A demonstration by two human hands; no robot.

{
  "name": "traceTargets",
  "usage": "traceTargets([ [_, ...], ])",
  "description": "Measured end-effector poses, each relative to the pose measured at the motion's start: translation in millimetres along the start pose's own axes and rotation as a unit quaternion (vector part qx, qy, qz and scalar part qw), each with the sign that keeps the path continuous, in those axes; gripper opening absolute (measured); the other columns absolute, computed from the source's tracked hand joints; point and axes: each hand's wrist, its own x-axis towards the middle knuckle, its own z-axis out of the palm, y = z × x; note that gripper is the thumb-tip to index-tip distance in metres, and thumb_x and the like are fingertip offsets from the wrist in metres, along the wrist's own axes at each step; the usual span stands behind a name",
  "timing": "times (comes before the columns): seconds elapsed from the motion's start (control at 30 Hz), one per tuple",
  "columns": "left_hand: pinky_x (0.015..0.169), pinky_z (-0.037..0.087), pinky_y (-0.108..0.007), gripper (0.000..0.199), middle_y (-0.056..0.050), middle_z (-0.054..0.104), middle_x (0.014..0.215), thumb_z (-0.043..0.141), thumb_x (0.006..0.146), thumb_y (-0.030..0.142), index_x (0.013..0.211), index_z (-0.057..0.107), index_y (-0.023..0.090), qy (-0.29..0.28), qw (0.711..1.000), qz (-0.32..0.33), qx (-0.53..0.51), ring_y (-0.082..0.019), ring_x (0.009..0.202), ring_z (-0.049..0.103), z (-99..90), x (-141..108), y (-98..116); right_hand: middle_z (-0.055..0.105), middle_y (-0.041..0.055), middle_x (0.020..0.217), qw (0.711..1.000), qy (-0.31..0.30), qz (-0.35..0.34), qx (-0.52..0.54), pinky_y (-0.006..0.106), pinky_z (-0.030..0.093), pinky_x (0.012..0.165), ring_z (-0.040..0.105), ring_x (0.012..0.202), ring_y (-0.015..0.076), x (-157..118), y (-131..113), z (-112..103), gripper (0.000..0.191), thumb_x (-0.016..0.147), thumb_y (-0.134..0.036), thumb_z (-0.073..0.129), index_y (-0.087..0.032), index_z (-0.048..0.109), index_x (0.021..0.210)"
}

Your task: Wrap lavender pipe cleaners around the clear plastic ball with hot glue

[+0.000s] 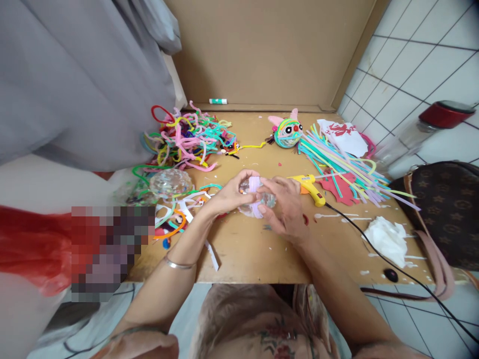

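Observation:
Between my two hands is a clear, round plastic piece with a lilac strip running across it. My left hand grips its left side, thumb and fingers around the edge. On the right side, my right hand has its fingers bent against the plastic and the strip. Just right of that hand lies a yellow glue gun. Beyond the hands, a finished-looking round figure has pink ears, black-and-white eyes and a red nose. The underside of the held piece is hidden.
Tangled pipe cleaners and another clear plastic piece lie left. Straight pipe cleaners, crumpled tissue and a brown bag are right. The black cord crosses the table's right side. A glue stick lies at the back.

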Motion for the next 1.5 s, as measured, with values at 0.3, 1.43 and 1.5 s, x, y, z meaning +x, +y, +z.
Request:
traceTargets([
  [0.3,0.080,0.044,-0.026,0.058,-0.003,0.053,0.105,0.070,0.064,0.037,0.114,0.048,0.017,0.002,1.000,-0.002,-0.013,-0.014,0.087,0.050,1.3,0.7,0.1,0.070,0.0051,0.111,1.000,0.018,0.001,0.018,0.043,0.038,0.093,0.057,0.109,0.0254,-0.1,1.3,3.1,0.050,0.085,-0.033,0.059,-0.025,0.048,0.133],
  [1.43,0.081,0.045,-0.029,0.057,-0.004,0.056,0.105,0.071,0.066,0.039,0.114,0.049,0.018,-0.014,1.000,0.018,-0.012,-0.017,0.092,0.052,0.9,-0.6,0.3,0.072,0.0048,0.109,0.979,0.005,0.132,0.155,0.048,0.039,0.104,0.056,0.117,0.0252,0.1,1.4,-0.5,0.052,0.096,-0.058,0.035,-0.027,0.047,0.136],
  [1.5,0.081,0.044,-0.028,0.057,-0.003,0.056,0.105,0.071,0.066,0.039,0.114,0.049,0.018,-0.016,1.000,0.017,-0.015,-0.016,0.090,0.052,1.2,-0.8,1.3,0.069,0.0062,0.118,0.978,-0.003,0.144,0.150,0.049,0.039,0.105,0.054,0.120,0.0254,0.0,4.1,2.8,0.055,0.096,-0.059,0.034,-0.027,0.044,0.139],
])
